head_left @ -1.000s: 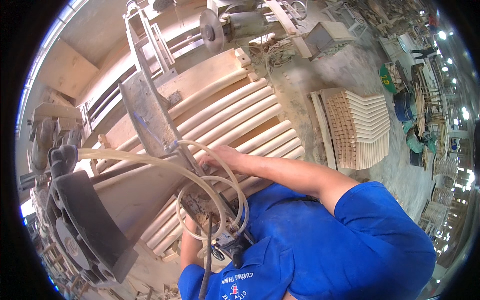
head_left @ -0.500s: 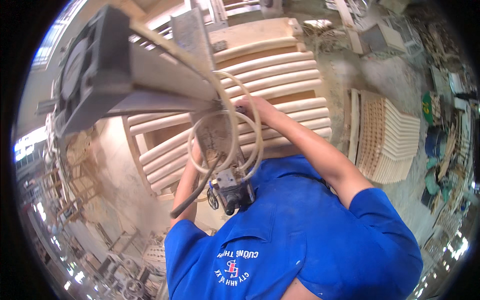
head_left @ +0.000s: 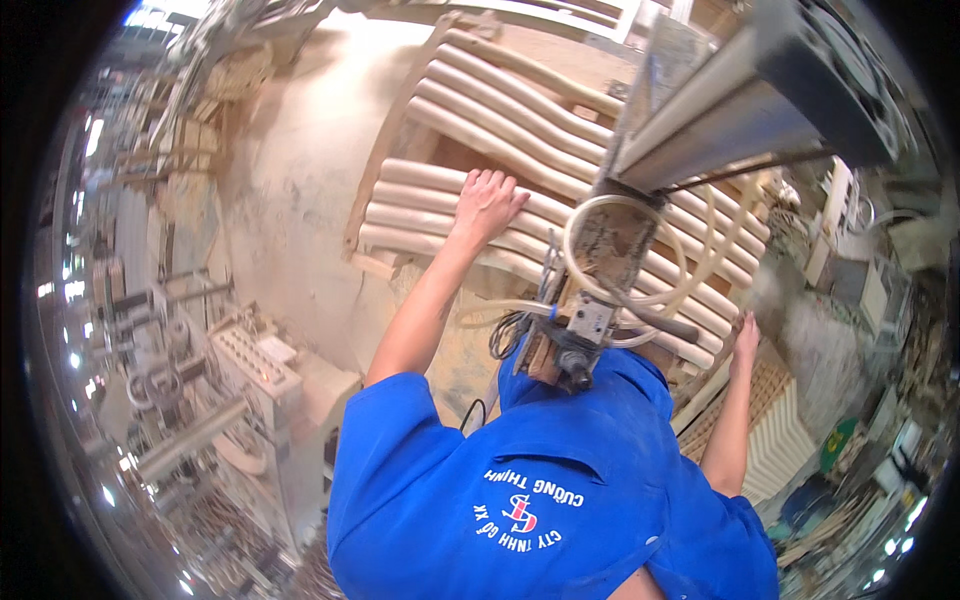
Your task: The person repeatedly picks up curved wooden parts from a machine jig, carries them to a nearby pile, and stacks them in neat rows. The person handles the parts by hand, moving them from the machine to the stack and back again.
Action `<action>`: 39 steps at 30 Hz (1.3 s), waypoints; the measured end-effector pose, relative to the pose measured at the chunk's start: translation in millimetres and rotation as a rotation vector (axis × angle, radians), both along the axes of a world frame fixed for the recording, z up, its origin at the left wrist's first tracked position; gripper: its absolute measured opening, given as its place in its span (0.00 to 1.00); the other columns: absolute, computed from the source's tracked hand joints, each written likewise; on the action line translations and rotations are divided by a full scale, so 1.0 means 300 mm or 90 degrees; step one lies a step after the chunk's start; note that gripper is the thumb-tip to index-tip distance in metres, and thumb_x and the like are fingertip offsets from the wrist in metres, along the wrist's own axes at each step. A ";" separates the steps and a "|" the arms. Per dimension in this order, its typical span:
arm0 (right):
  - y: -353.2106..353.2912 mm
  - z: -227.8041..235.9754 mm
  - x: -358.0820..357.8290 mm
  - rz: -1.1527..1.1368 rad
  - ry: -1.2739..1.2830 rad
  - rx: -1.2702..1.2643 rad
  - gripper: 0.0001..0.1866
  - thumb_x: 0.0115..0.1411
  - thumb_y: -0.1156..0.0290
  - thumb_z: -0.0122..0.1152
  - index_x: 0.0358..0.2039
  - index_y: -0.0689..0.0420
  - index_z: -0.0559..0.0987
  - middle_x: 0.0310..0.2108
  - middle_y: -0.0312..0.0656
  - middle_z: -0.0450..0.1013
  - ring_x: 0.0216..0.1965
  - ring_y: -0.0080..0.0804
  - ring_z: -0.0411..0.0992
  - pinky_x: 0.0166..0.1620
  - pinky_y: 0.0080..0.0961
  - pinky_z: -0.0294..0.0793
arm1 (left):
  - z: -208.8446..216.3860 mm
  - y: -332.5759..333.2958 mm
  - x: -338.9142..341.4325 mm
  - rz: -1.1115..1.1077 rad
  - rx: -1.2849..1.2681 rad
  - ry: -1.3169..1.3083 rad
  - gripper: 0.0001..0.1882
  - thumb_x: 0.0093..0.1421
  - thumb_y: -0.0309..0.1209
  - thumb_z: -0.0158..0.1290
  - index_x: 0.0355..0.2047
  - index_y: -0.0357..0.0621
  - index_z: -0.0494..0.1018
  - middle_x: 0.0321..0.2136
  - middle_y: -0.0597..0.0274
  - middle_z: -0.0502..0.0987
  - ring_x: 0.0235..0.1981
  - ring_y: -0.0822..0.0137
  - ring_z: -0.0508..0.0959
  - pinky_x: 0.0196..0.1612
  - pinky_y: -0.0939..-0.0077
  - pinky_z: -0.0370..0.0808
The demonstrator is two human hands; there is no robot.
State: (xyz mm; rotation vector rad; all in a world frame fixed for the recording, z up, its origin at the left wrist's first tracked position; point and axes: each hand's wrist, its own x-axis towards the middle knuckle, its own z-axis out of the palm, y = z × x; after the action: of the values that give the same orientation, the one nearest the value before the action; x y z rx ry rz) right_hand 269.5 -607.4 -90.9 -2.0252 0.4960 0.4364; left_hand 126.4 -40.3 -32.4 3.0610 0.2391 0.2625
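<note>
Several pale, gently curved wooden slats (head_left: 430,210) lie side by side in two groups on a wooden pallet-like base, with a gap between the groups. My left hand (head_left: 487,207) lies over the nearer group towards its left end, its fingers bent over the far edge of the outer slat. Beyond the right ends of the slats is my right hand (head_left: 746,342), seen edge-on; its fingers point at the slat ends, and their grip is hidden. Between my hands a metal machine arm (head_left: 615,240) with looped clear hoses (head_left: 575,235) hides the slats' middle.
A large metal cylinder (head_left: 720,120) slants over the slats at upper right. The arm's valve block (head_left: 590,318) hangs close to my chest. Stacked slats (head_left: 785,445) stand at right. A dusty control box (head_left: 255,365) and other machinery are at left.
The view has swung, so the machine arm now appears farther right. My left hand has come out from behind it onto the slats. My right hand has left the arm for the slats' right ends.
</note>
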 end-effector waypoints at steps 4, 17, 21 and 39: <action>0.040 -0.097 -0.051 -0.071 0.038 0.149 0.37 0.75 0.41 0.38 0.71 0.58 0.63 0.66 0.45 0.65 0.64 0.43 0.66 0.63 0.39 0.66 | -0.014 0.014 -0.001 0.018 -0.007 -0.037 0.20 0.68 0.48 0.51 0.33 0.44 0.78 0.34 0.54 0.79 0.42 0.55 0.78 0.55 0.59 0.68; 0.090 0.025 -0.071 -0.114 0.183 0.184 0.41 0.71 0.35 0.38 0.71 0.56 0.56 0.69 0.49 0.57 0.68 0.45 0.58 0.68 0.43 0.58 | 0.010 0.168 -0.055 0.155 0.025 -0.087 0.15 0.67 0.40 0.50 0.28 0.45 0.77 0.29 0.56 0.78 0.39 0.55 0.77 0.56 0.56 0.68; 0.042 0.061 -0.041 -0.083 0.209 0.286 0.38 0.72 0.36 0.37 0.66 0.54 0.68 0.61 0.44 0.72 0.60 0.44 0.71 0.63 0.43 0.71 | 0.024 0.163 -0.077 0.154 -0.004 -0.076 0.12 0.66 0.40 0.50 0.33 0.46 0.77 0.35 0.58 0.77 0.47 0.57 0.76 0.63 0.52 0.64; 0.070 0.057 -0.008 -0.217 0.253 0.410 0.56 0.63 0.21 0.35 0.76 0.55 0.49 0.76 0.48 0.46 0.75 0.48 0.48 0.74 0.48 0.48 | 0.009 0.080 -0.113 0.248 0.033 -0.071 0.17 0.68 0.41 0.48 0.49 0.46 0.77 0.50 0.62 0.76 0.60 0.60 0.70 0.73 0.45 0.50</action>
State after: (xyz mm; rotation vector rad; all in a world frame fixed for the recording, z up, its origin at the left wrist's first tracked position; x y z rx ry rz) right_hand 267.1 -586.5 -73.9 -1.2082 0.8070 0.6882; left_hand 92.5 -16.3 -29.8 3.0112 0.8332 0.4617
